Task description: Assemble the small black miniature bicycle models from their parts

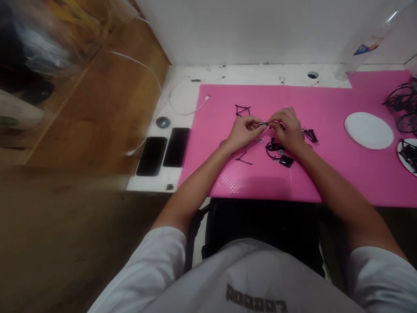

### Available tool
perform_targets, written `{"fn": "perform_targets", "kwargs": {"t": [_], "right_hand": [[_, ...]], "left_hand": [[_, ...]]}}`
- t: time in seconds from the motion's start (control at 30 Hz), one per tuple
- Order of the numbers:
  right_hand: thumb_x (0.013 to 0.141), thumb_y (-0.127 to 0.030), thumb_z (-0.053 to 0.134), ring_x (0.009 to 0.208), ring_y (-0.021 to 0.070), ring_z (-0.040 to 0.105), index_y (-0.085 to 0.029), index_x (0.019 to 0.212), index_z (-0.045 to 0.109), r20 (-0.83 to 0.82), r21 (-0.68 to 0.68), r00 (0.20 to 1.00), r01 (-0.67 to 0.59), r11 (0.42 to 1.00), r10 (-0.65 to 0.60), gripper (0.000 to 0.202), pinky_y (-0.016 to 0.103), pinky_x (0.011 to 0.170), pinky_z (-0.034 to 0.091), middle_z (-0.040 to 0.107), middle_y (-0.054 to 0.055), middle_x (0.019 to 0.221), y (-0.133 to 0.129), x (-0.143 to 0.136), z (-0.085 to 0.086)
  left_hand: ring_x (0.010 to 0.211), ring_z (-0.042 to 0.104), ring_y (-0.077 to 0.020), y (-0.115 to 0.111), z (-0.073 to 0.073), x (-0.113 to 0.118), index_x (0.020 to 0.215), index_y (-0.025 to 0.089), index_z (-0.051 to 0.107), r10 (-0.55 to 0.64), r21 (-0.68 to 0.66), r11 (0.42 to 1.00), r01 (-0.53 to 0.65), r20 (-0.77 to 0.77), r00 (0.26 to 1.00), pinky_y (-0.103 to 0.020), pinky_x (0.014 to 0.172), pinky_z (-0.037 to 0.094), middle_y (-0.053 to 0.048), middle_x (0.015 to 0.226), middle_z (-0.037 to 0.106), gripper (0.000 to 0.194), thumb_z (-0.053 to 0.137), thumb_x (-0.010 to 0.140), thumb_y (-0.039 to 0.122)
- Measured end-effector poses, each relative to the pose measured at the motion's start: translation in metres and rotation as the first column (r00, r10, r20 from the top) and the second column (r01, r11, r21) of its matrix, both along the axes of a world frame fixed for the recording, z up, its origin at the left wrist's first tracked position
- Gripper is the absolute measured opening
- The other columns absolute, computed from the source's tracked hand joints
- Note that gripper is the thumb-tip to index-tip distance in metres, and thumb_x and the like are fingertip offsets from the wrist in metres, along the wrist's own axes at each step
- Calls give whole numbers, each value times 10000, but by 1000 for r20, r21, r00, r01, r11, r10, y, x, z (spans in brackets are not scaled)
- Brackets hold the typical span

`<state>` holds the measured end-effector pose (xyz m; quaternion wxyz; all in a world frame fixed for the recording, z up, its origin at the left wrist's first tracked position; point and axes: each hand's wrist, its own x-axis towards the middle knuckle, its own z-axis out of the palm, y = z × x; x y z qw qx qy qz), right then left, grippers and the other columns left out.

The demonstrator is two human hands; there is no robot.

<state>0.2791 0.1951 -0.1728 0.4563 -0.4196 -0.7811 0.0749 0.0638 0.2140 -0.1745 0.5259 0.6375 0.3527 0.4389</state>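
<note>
My left hand (243, 131) and my right hand (288, 130) meet over a pink mat (224, 178). Both have fingers pinched on a small dark part (262, 124), too small to name. Behind my left hand lies a small black bicycle frame (243, 110), like one from a model bike. A thin black V-shaped piece (243, 159) rests nearer to me. Just below my right hand are several black parts, among them a flat square piece (286, 161). More slim black pieces (310, 135) lie to the right of that hand.
On the right are a white plate (369, 130), model bicycles (404, 102) and another plate with black parts (408, 156). Two phones (151, 156) (176, 147), a round grey object (163, 122) and a white cable (185, 114) lie left. A white wall (247, 32) stands behind.
</note>
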Motion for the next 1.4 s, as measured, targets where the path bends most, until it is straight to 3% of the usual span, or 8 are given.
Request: {"fn": "perform_targets", "kwargs": {"t": [0.3,0.83,1.07,1.4], "right_hand": [[1122,-610,568,1005,324,671,-283,950,732,10,-34,999,31,999,-30,405,611,1062,545,727,86,974,-1,-1,2],[1068,-578,688,1036,328,686,-287,965,777,20,-122,999,29,992,-27,321,639,1076,548,745,98,1009,-3,1,3],[1062,-507,706,1035,329,687,-282,932,756,20,-143,999,27,989,-25,265,632,1068,560,744,102,991,-3,1,3],[1039,-662,714,1051,338,673,-291,944,775,-9,-90,998,60,994,-61,388,631,1095,540,744,91,984,-2,7,6]], "left_hand": [[597,615,-93,-1,-1,1,962,160,829,2,17,1000,-2,-11,1000,-228,573,460,-25,722,735,228,886,917,376],[634,540,-116,-2,0,-3,931,183,838,97,276,960,-38,-202,975,-265,619,394,-14,706,701,168,811,947,348],[700,609,-141,-2,-2,-4,944,195,848,86,346,938,-5,-219,972,-282,668,434,-43,780,754,198,804,968,387],[711,610,-145,-4,-4,-2,1044,210,870,108,346,937,-40,-178,978,-287,670,446,-57,817,766,250,789,1001,442]]}}
